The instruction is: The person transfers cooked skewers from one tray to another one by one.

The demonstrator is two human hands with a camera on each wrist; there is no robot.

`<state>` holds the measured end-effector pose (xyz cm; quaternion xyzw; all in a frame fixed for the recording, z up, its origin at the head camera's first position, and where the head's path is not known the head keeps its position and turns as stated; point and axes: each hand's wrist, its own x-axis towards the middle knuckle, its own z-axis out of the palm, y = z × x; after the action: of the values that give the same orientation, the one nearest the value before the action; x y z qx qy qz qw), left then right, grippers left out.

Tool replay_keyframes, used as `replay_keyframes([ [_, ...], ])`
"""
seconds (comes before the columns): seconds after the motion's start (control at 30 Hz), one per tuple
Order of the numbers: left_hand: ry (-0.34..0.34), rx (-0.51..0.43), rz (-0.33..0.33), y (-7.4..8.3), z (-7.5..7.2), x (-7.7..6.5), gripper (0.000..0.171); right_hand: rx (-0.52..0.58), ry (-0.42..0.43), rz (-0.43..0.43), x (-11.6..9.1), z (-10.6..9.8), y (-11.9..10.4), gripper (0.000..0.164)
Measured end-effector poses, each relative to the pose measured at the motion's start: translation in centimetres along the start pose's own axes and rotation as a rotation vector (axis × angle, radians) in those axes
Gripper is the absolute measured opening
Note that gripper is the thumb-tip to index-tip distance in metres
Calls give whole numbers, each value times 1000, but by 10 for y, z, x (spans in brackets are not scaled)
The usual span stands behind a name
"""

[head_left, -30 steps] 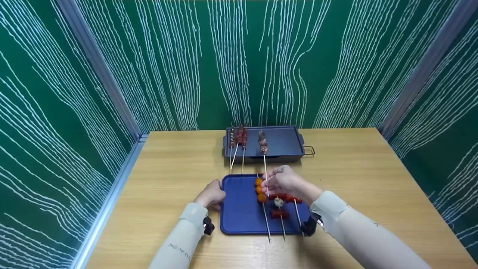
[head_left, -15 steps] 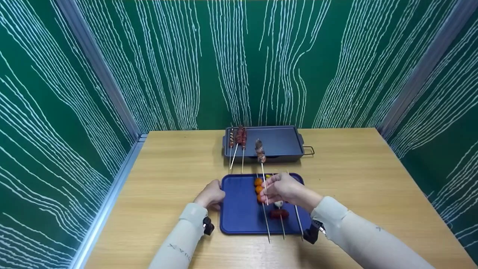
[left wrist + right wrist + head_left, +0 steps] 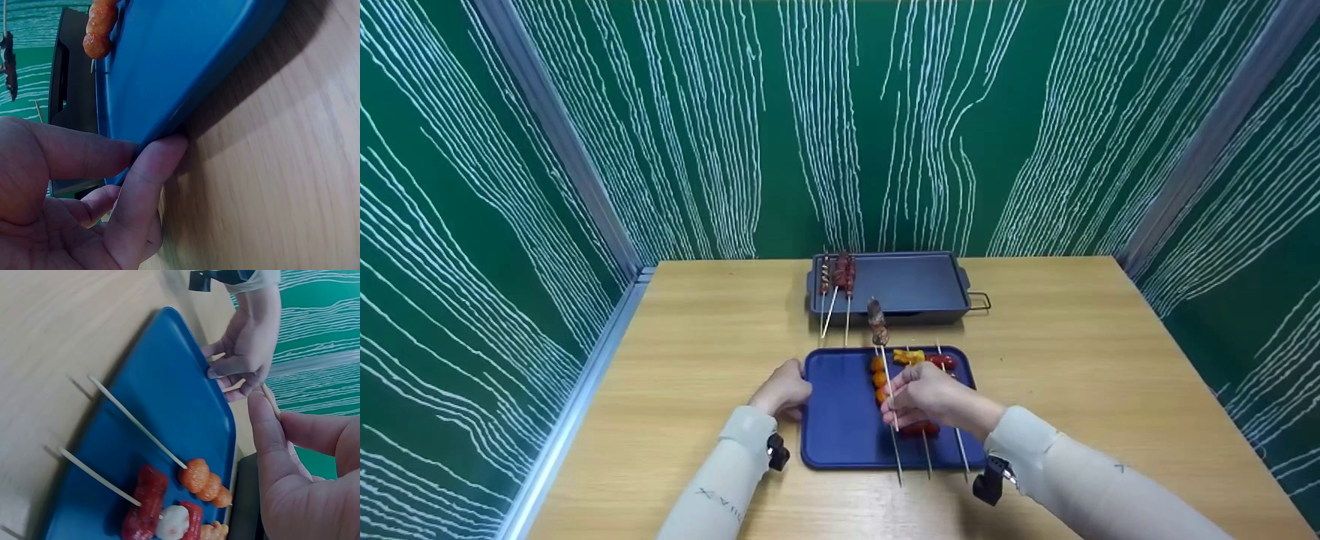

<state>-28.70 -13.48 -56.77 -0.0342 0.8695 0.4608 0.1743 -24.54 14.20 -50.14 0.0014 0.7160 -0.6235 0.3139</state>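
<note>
My right hand [image 3: 934, 396] pinches the bare stick of a meat skewer [image 3: 877, 322] between thumb and fingers. The brown meat chunks point away from me, above the tray's far edge in the head view. At the left, my left hand [image 3: 782, 390] grips the rim of a blue tray [image 3: 840, 409]; thumb and finger pinch that rim in the left wrist view [image 3: 138, 152]. On the tray's right half lie several skewers: one with orange balls [image 3: 195, 476], one with a yellow piece [image 3: 909, 357], a white ball [image 3: 171, 522] and red pieces [image 3: 147, 495], partly hidden by my right hand.
A dark grill with a flat plate [image 3: 911, 281] and a wire handle [image 3: 979, 301] stands behind the tray. Several meat skewers [image 3: 840, 276] lie on its left side, sticks overhanging the front. Green patterned walls [image 3: 855, 135] enclose the wooden table [image 3: 697, 330].
My right hand has drawn the meat skewer from over the grill back toward me and slightly left, above the tray. The left hand stays at the tray's rim.
</note>
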Motion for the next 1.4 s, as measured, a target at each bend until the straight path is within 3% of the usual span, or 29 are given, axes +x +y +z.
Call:
replay_keyframes([
  [0.33, -4, 1, 12, -1, -1, 0, 14, -16, -11, 14, 1, 10, 19, 19],
  [1.4, -11, 2, 7, -3, 1, 5, 15, 75, -31, 64, 4, 44, 50, 15],
])
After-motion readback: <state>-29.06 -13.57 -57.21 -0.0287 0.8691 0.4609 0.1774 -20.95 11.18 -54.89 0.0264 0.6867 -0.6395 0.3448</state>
